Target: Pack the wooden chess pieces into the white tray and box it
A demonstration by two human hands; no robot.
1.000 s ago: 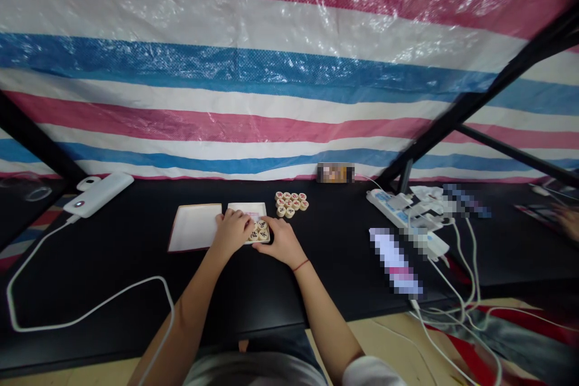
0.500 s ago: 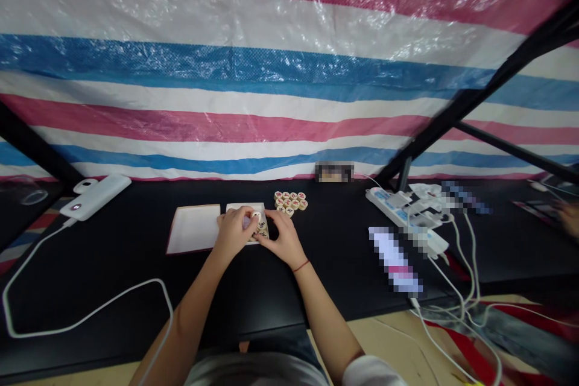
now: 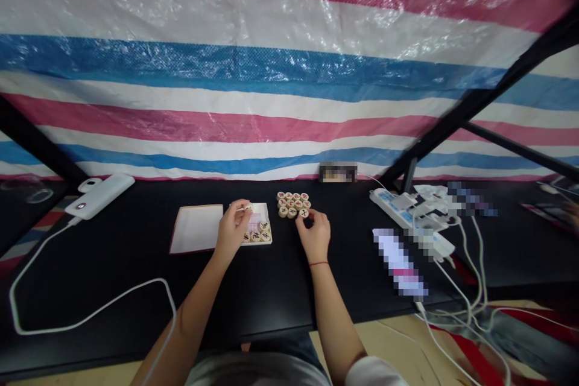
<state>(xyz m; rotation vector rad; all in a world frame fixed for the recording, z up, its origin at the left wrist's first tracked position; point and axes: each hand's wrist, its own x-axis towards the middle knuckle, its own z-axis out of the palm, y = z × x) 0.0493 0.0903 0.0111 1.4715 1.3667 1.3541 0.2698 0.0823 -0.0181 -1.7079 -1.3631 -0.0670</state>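
Observation:
My left hand (image 3: 233, 226) pinches a Chinese chess piece (image 3: 247, 207), seen nearly edge-on, above the shallow white box (image 3: 270, 230). In that box lie several black-marked pieces (image 3: 256, 236) and a sheet with a pink grid (image 3: 255, 220). Over to the right, my right hand (image 3: 316, 234) has thumb and fingers closed around another Chinese chess piece (image 3: 303, 213) with a black character. It sits at the right end of the front row of a block of pieces (image 3: 292, 204); the rows behind carry red characters.
The box lid (image 3: 196, 229) lies left of the box. A white power bank (image 3: 99, 196) with a cable is at far left. To the right are a phone (image 3: 398, 262), a power strip (image 3: 407, 217) with plugs and cables, and a black frame bar (image 3: 434, 139).
My right hand has left the box and moved right to the block, where the front row now includes the piece in its fingers. My left hand stays over the box with a piece.

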